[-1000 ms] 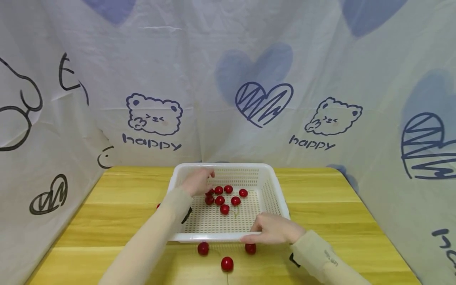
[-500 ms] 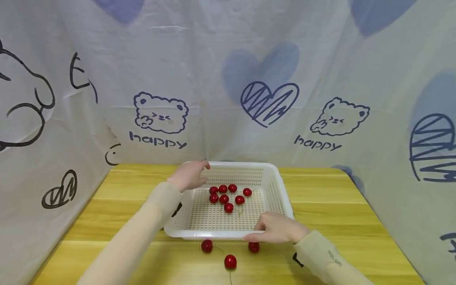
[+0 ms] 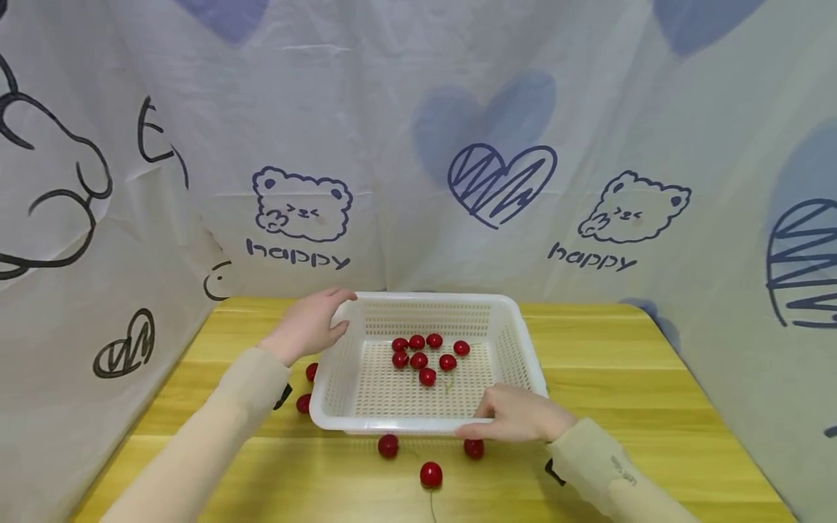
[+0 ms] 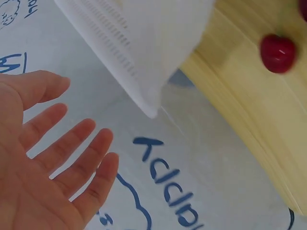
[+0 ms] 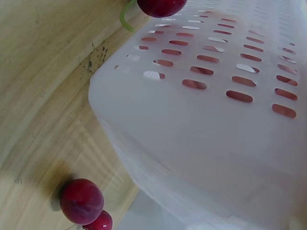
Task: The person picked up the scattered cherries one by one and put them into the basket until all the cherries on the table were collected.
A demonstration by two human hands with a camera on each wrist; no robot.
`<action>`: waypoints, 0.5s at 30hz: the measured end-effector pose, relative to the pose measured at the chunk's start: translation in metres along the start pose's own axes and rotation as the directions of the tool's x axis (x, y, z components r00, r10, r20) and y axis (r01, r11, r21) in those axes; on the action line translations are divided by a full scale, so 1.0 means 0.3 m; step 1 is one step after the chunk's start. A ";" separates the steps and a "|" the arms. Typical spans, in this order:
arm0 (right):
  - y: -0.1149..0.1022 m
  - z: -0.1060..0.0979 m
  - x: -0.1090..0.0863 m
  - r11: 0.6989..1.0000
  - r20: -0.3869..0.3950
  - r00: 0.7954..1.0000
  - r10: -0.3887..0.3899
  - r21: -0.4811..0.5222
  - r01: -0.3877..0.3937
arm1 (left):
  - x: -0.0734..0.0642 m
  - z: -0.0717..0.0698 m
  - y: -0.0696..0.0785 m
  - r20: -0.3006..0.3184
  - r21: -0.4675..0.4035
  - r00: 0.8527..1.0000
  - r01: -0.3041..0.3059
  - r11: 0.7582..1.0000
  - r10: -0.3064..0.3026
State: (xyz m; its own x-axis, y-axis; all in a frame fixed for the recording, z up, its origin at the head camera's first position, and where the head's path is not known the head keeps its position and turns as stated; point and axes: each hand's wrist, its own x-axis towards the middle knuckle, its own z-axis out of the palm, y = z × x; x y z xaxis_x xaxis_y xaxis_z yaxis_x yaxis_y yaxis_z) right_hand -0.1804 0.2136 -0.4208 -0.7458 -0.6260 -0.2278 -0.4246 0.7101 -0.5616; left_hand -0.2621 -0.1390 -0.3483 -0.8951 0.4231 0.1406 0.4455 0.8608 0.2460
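Observation:
A white slotted plastic basket (image 3: 425,423) stands on the wooden table, with several red cherries (image 3: 418,360) grouped on its floor. My right hand (image 3: 519,415) grips its front rim near the right corner, thumb outside and fingers bent over inside. At the back left corner, my left hand (image 3: 307,327) hovers by the rim. The left wrist view shows that hand's fingers (image 4: 81,170) spread with nothing held, apart from the basket's corner (image 4: 144,91). Below the left hand, two cherries (image 3: 304,404) lie beside the basket's left wall, partly hidden.
Before the basket lie a cherry (image 3: 388,446), a stemmed cherry (image 3: 431,475) and another cherry (image 3: 474,449) under the right hand. More cherries (image 5: 81,201) rest beside the basket in the right wrist view. A printed cloth (image 3: 405,240) hangs behind the table (image 3: 601,370).
My left hand has moved left, from over the cherries inside the basket to its left rim, uncovering cherries on the table. The right hand keeps its grip. The view has shifted slightly.

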 end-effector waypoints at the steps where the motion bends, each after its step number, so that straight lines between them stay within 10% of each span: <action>1: 0.000 0.000 -0.001 1.000 0.001 1.000 0.001 -0.001 -0.001 | -0.013 -0.002 -0.008 -0.010 0.002 1.000 0.002 1.000 -0.002; 15: 0.003 -0.002 0.002 1.000 0.010 1.000 0.018 0.023 -0.018 | -0.192 0.005 -0.135 -0.078 0.037 0.997 -0.011 0.999 0.014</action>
State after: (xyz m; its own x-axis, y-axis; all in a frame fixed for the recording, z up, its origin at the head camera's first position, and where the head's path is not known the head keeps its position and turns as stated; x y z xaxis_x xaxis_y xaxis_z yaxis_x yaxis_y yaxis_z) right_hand -0.1817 0.2141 -0.4210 -0.7479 -0.6167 -0.2456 -0.3994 0.7136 -0.5756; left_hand -0.2286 -0.1977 -0.3678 -0.8849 0.4116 0.2180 0.4543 0.8660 0.2088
